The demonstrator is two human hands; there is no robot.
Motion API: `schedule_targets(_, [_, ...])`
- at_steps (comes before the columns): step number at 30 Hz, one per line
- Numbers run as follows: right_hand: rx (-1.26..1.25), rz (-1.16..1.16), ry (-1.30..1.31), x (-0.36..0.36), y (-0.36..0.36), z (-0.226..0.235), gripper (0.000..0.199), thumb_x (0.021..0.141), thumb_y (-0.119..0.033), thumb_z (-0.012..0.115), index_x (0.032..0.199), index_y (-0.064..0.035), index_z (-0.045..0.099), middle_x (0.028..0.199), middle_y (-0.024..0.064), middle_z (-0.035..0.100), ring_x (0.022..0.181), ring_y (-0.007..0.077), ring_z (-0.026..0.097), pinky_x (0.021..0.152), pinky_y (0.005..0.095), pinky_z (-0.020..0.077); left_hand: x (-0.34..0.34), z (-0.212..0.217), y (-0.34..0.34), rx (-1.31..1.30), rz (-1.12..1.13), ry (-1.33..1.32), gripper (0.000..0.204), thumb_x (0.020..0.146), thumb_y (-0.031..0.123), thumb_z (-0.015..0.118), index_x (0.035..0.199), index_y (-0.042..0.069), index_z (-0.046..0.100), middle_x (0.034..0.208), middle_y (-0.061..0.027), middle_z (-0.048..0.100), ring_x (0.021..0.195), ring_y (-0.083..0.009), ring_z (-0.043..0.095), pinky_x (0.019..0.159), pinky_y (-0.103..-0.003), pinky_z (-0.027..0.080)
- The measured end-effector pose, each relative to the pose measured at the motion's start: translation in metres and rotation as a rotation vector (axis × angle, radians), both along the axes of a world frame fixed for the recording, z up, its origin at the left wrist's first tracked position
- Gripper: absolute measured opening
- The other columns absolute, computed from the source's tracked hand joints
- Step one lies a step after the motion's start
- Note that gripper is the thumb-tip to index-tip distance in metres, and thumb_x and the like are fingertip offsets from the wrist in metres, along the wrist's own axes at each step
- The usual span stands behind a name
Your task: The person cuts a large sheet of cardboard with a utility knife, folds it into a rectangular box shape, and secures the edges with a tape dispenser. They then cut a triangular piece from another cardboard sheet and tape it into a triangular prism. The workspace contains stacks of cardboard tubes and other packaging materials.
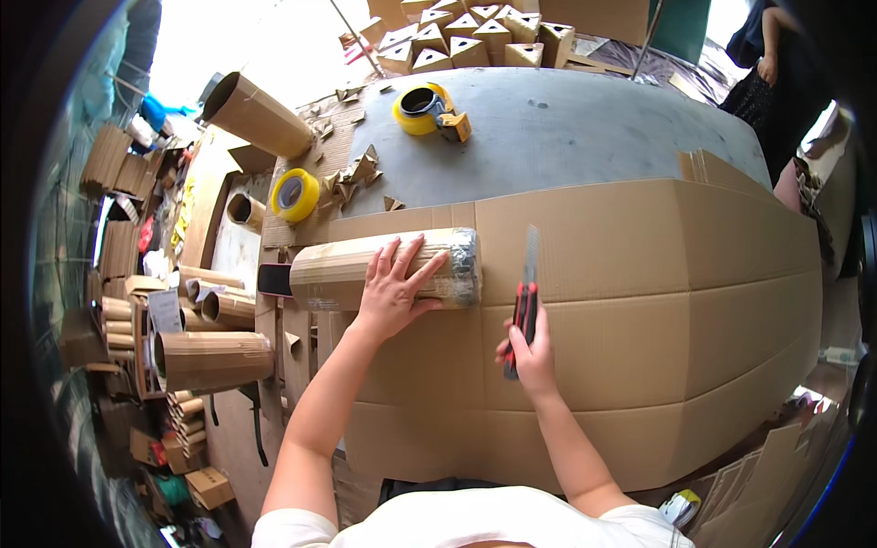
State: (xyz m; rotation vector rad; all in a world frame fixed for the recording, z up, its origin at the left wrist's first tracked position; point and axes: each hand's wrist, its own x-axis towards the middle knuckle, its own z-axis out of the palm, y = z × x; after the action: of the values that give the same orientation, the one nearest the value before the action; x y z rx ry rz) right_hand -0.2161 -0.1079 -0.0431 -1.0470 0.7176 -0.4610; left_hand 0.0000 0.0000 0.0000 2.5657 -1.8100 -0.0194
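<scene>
The left hand lies flat, fingers spread, on a brown cardboard tube with taped end. The right hand grips a red-black utility knife over the cardboard sheet.

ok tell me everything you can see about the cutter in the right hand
The cutter is a slim utility knife with a red and black handle and a long grey blade slid well out. The right hand grips the lower handle, so the blade points away from the person. It lies close over the flat cardboard sheet, just right of the taped end of the cardboard roll. Whether the blade tip touches the sheet cannot be told.
</scene>
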Motion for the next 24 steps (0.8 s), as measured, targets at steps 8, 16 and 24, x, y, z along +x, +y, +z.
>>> schedule_targets(8, [-0.226, -0.040, 0.263, 0.029, -0.026, -0.049, 0.059, 0.084, -0.006, 0.051, 0.137, -0.0130, 0.028, 0.075, 0.0056, 0.059, 0.048, 0.0126, 0.056, 0.042, 0.0270, 0.0485, 0.028, 0.013, -0.042, 0.011, -0.020, 0.255, 0.071, 0.076, 0.052, 0.059, 0.135, 0.020, 0.035, 0.140, -0.0096, 0.030, 0.128, -0.0336, 0.026, 0.105, -0.047, 0.021])
schedule_targets(16, [-0.201, 0.015, 0.270, 0.028, -0.031, -0.052, 0.058, 0.084, -0.004, 0.049, 0.138, -0.0138, 0.028, 0.082, 0.0054, 0.059, 0.052, 0.0105, 0.056, 0.045, 0.0252, 0.0486, 0.097, -0.064, -0.177, 0.360, 0.129, 0.520, 0.048, 0.081, 0.041, 0.060, 0.119, 0.011, 0.053, 0.120, -0.0144, 0.052, 0.112, -0.0296, 0.049, 0.093, -0.037, 0.041])
schedule_targets(24, [-0.291, -0.060, 0.297, 0.030, -0.025, -0.061, 0.058, 0.084, -0.002, 0.048, 0.138, -0.0107, 0.028, 0.081, 0.0055, 0.059, 0.053, 0.0101, 0.057, 0.047, 0.0252, 0.0492, 0.104, -0.093, -0.199, 0.349, 0.084, 0.724, 0.031, 0.074, 0.024, 0.066, 0.100, 0.008, 0.062, 0.098, -0.0120, 0.062, 0.094, -0.0256, 0.059, 0.082, -0.033, 0.047])
